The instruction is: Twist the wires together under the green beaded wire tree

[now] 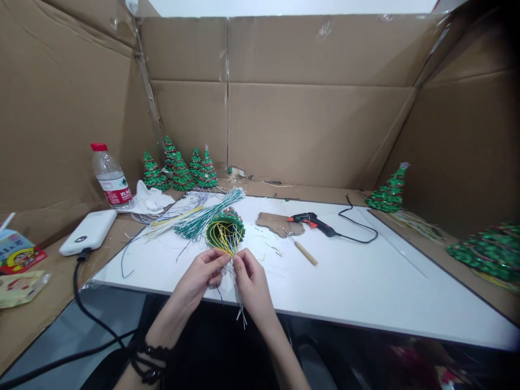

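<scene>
Both hands meet at the near edge of the white table (365,281), forearms angling in from below. The left hand (203,276) and the right hand (252,284) have their fingers pinched shut on the yellow and green wire ends trailing from a beaded Christmas tree (226,230), which lies on its side just beyond the fingertips, base toward the person.

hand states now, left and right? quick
Left hand: closed, pinching the wire ends under the beaded tree.
Right hand: closed, fingers pinched on the same wire ends.
</scene>
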{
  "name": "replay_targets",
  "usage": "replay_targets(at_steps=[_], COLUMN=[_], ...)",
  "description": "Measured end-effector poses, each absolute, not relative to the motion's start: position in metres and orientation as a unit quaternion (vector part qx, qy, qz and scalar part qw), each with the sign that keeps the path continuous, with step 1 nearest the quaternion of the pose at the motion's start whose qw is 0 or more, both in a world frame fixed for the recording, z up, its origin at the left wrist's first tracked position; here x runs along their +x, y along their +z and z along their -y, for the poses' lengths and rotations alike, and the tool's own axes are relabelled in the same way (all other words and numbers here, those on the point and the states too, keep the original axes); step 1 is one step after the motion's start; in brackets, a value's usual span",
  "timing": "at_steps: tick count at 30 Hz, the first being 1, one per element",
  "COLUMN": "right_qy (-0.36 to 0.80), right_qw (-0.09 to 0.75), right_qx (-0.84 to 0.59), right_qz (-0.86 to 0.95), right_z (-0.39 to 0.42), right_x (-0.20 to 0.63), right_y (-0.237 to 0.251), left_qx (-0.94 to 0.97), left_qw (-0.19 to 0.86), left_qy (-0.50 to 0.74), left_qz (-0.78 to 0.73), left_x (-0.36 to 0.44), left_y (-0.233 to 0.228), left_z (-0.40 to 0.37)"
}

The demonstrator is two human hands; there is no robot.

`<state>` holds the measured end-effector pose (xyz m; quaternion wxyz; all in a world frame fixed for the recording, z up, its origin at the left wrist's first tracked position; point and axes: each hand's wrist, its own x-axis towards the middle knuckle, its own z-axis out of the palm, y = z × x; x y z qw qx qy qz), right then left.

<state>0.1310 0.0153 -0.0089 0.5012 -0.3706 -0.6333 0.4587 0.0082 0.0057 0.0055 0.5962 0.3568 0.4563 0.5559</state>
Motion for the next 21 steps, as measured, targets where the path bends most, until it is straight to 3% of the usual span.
replay_targets(at_steps=[16, 21], right_qy=[0.313, 0.387], right_qw=[0.433, 0.451], right_qx=[-0.411, -0.398], right_qz=[0.739, 0.699], right_z=[-0.016, -0.023], right_x=[0.148, 0.152], right_y=[0.006, 0.006], left_qx=[0.351, 0.326], left_qw=[0.656, 0.678], left_qy=[0.538, 0.552], left_qz=[-0.395, -0.359], left_x=[0.019, 0.020], left_y=[0.003, -0.001], left_z=[-0.014, -0.019])
